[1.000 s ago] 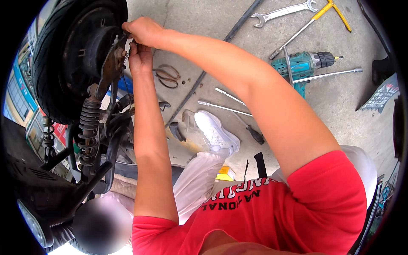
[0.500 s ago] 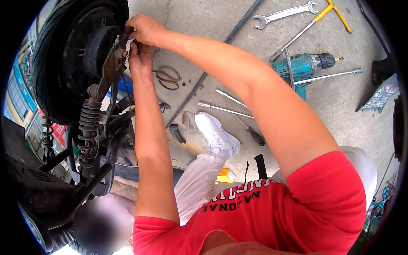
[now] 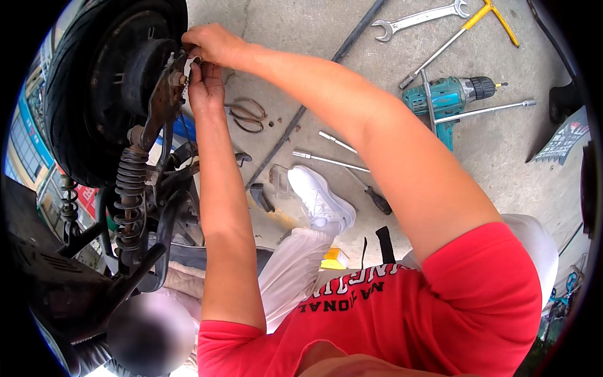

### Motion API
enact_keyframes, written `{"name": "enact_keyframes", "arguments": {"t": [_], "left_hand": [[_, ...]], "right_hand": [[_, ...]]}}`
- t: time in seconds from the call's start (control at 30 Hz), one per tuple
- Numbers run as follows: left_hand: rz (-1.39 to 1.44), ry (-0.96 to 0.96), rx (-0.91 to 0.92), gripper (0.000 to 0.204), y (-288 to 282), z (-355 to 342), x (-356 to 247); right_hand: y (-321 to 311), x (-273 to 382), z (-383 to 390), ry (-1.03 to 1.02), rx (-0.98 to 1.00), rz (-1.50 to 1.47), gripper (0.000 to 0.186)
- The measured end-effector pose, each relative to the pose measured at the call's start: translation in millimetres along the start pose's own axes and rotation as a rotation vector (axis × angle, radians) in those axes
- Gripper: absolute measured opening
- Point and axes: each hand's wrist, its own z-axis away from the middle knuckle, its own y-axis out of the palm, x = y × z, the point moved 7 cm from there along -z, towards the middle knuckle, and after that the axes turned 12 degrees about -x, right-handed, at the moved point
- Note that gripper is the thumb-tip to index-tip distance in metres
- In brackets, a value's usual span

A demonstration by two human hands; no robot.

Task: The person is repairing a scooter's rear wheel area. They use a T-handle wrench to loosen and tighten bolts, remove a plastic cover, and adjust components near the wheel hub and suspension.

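My right hand [image 3: 213, 45] bends over the end of a rusty metal bracket [image 3: 164, 100] beside a black-tyred wheel [image 3: 69, 107]. Just below it, my left hand [image 3: 206, 88] reaches up, its fingertips meeting those of the right. Both hands pinch at the same spot, where a small pale piece [image 3: 193, 61] shows between the fingers; its kind cannot be made out. A bolt [image 3: 182, 80] and a small spring sit on the bracket near my left fingers. Under the bracket stands a coil-spring shock absorber [image 3: 130, 195].
Tools lie on the concrete to the right: a spanner [image 3: 421, 21], a yellow T-handle wrench [image 3: 488, 9], a teal drill [image 3: 443, 100], socket rods [image 3: 330, 161] and a screwdriver [image 3: 377, 200]. A dark bar [image 3: 289, 133] crosses the floor. Another person [image 3: 151, 336] is at the lower left.
Both hands have shifted very slightly at the bracket's end, and the pale piece between the fingers shows more. Tools and wheel stay where they were.
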Motion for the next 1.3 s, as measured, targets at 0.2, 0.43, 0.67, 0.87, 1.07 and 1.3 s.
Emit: {"name": "enact_keyframes", "arguments": {"t": [0.2,0.43,0.67,0.87,1.07,1.3], "left_hand": [[-0.039,0.063,-0.023,0.025,-1,3,-1],[-0.056,0.08,-0.013,0.027,3,5,0],[-0.036,0.069,-0.052,0.031,-2,6,0],[-0.022,0.058,-0.001,0.032,2,9,0],[-0.026,0.085,0.013,0.033,8,11,2],[-0.08,0.125,0.002,0.033,12,15,0]], "right_hand": [[2,17,-4,-0.251,0.171,0.248,0.021],[-1,0,4,0.004,-0.046,0.076,0.017],[-4,6,10,-0.047,-0.121,0.077,0.018],[-2,4,7,-0.009,-0.089,0.071,0.02],[1,10,3,-0.151,0.002,0.214,0.019],[-1,5,6,-0.008,-0.042,0.159,0.018]]}}
